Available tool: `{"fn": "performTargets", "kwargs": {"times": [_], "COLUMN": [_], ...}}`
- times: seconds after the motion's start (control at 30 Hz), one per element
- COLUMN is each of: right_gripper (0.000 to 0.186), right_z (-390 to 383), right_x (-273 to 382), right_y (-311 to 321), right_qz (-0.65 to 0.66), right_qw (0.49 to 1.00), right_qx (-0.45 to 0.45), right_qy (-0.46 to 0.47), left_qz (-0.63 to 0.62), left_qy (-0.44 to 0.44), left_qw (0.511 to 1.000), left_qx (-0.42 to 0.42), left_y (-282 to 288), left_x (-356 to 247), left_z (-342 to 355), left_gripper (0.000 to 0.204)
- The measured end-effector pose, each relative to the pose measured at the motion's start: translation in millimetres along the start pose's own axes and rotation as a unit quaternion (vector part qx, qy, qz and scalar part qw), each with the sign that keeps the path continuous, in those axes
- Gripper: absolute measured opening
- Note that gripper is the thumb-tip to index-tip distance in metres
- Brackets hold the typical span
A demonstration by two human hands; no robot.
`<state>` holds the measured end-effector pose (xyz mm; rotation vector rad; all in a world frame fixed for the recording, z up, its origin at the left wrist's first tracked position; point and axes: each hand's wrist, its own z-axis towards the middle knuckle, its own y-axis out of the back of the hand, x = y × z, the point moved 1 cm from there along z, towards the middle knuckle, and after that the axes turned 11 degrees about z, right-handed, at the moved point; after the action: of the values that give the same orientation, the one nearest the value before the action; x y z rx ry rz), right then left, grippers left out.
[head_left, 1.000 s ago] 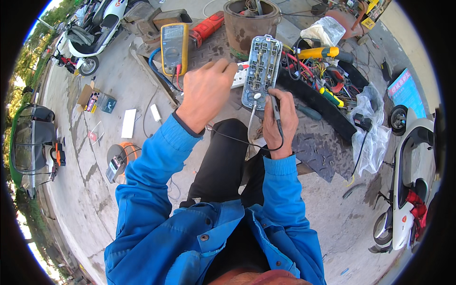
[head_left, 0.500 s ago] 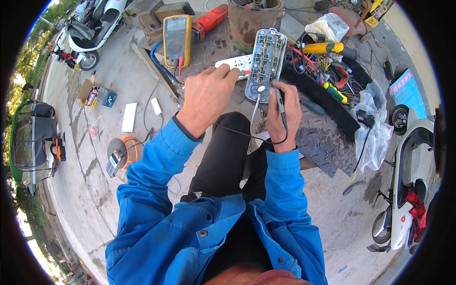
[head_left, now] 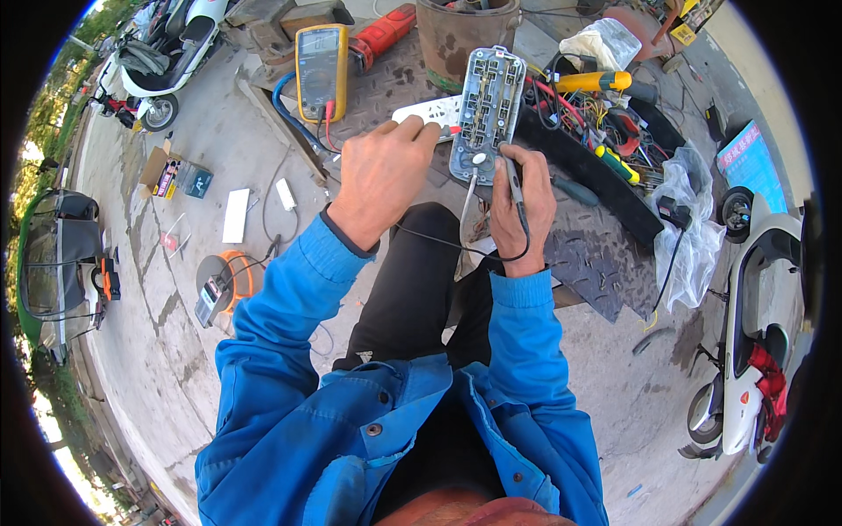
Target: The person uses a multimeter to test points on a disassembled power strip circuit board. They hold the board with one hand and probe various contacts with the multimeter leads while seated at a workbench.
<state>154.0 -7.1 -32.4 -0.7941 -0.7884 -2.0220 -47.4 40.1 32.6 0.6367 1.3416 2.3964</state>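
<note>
An opened grey power strip housing (head_left: 461,165) lies in front of me, its rows of metal contacts exposed. My left hand (head_left: 379,180) is closed in a pinch on a red test probe (head_left: 454,130), whose tip reaches the strip's left side. In my right hand (head_left: 524,215), at the strip's lower right corner, is a dark test probe (head_left: 516,186); its tip is hard to make out. A black lead (head_left: 438,243) loops below both hands. Beyond my left hand stands a yellow multimeter (head_left: 321,79) with a red lead plugged in. A white socket cover (head_left: 430,111) lies partly behind the strip.
A rusty metal pot (head_left: 465,44) stands behind the strip. To its right are tangled wires and tools, a yellow-handled tool (head_left: 596,82) and a plastic bag (head_left: 684,228). Left on the ground are a small box (head_left: 175,174) and an orange reel (head_left: 235,272). Scooters stand farther off.
The view has shifted slightly, and the multimeter's display looks different. The red probe tip sits a touch farther up along the strip. Both hands keep their grip.
</note>
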Motion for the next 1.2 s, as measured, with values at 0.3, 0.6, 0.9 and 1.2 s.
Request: {"fn": "performTargets", "kwargs": {"times": [0.3, 0.6, 0.9, 1.2], "right_gripper": [0.022, 0.021, 0.021, 0.022], "right_z": [-0.3, -0.3, -1.3, -1.3], "right_x": [1.0, 0.9, 0.5, 0.8], "right_y": [0.1, -1.0, -0.7, -1.2], "right_qz": [-0.002, -0.003, -0.004, -0.005], "right_qw": [1.000, 1.000, 1.000, 1.000], "right_qx": [0.000, -0.001, 0.005, 0.004], "right_qy": [0.000, 0.003, -0.003, 0.007], "left_qz": [0.006, -0.002, -0.011, -0.024], "left_qy": [0.005, 0.011, 0.017, 0.019], "left_qw": [1.000, 1.000, 1.000, 1.000], "left_qx": [0.016, 0.013, 0.010, 0.000], "left_y": [1.5, -0.5, -4.3, -7.3], "left_x": [-2.9, -3.6, -2.9, -2.8], "left_z": [-1.3, -2.9, -4.3, -6.5], "left_gripper": [0.034, 0.035, 0.037, 0.037]}}
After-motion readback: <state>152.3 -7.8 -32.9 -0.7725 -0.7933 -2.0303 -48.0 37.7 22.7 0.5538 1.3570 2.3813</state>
